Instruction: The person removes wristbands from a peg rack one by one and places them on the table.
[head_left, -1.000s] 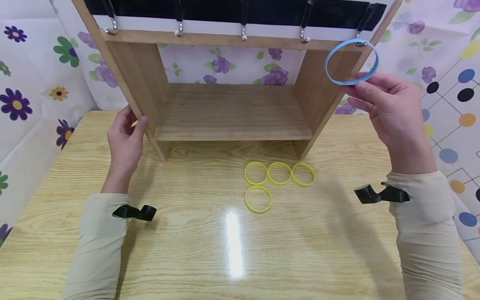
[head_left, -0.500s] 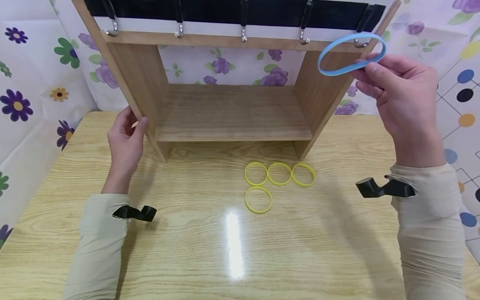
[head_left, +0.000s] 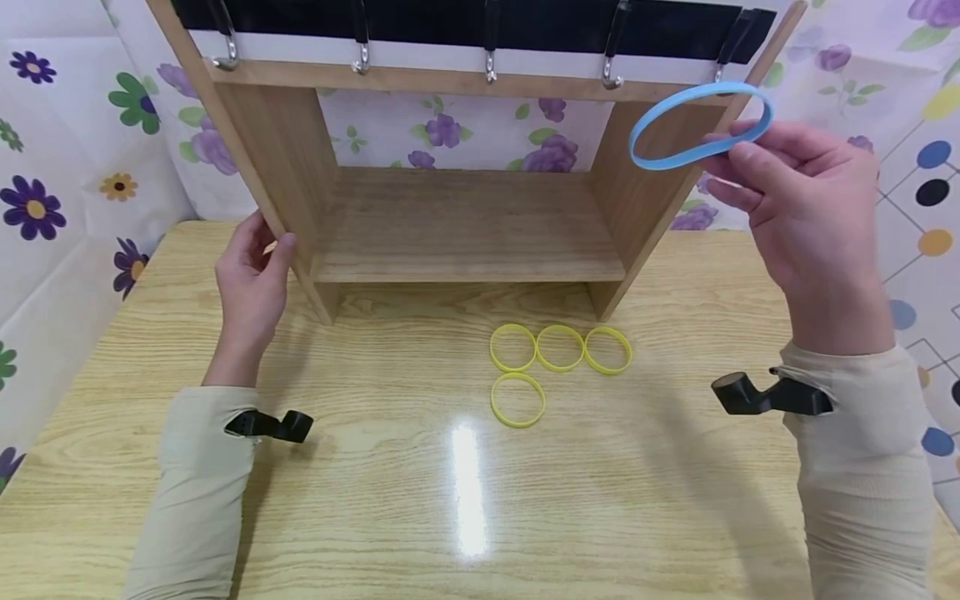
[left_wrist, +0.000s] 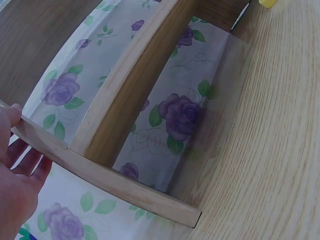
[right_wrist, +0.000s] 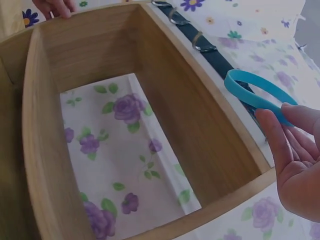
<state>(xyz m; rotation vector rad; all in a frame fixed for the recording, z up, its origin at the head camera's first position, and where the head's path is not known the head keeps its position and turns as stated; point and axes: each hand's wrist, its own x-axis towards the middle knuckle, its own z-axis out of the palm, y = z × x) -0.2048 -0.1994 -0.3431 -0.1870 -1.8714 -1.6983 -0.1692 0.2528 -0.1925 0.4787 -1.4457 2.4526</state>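
Note:
In the head view my right hand (head_left: 821,200) pinches a light blue wristband (head_left: 678,157) between thumb and fingers. Squeezed into an uneven oval, the band sits in front of the rightmost metal hook (head_left: 719,73); whether they touch I cannot tell. The right wrist view also has the blue wristband (right_wrist: 242,94), its near end between thumb and fingertips. My left hand (head_left: 253,275) grips the left side panel of a wooden shelf (head_left: 472,272). In the left wrist view, thumb and fingers of that hand (left_wrist: 20,185) lie on opposite sides of the panel edge (left_wrist: 90,171).
Several yellow wristbands (head_left: 560,369) lie flat on the wood-grain table (head_left: 360,500) before the shelf, three in a row and another (head_left: 517,426) below. Several hooks hang from a black strip (head_left: 420,21) along the shelf top. Flowered cloth (head_left: 67,275) surrounds the table.
The blue wristband has gone from nearly round to a squeezed oval. My right hand moved right and up, then slightly down again. The left hand keeps its place on the panel.

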